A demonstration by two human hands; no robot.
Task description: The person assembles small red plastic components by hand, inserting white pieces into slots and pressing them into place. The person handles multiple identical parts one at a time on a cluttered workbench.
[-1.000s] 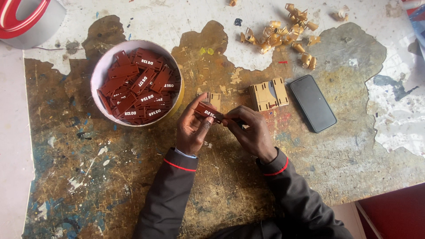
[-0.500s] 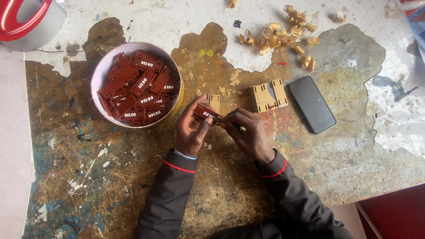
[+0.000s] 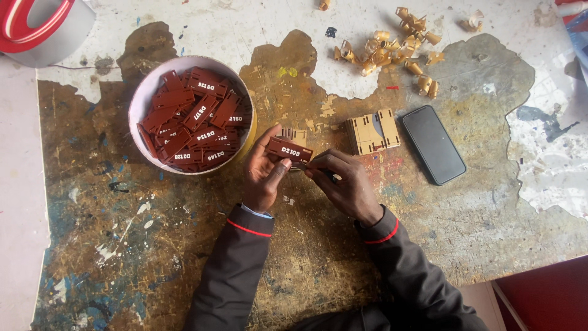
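Note:
My left hand (image 3: 263,175) holds a small red-brown rectangular tag (image 3: 289,149) with white characters, fingers pinched round its left end. My right hand (image 3: 343,184) meets the tag's right lower edge, fingers closed on a thin dark tool that is mostly hidden. A round white bowl (image 3: 142,104) just left of the hands is filled with several more red-brown tags (image 3: 195,119).
A tan slotted block (image 3: 371,131) and a smaller tan piece (image 3: 296,135) lie behind the hands. A black phone (image 3: 433,144) rests to the right. Curled tan strips (image 3: 392,49) are scattered at the back. The worn, paint-stained table edge (image 3: 478,276) runs near right.
Both hands stay in the same spot with the tag between them; only slight finger movement on the tag.

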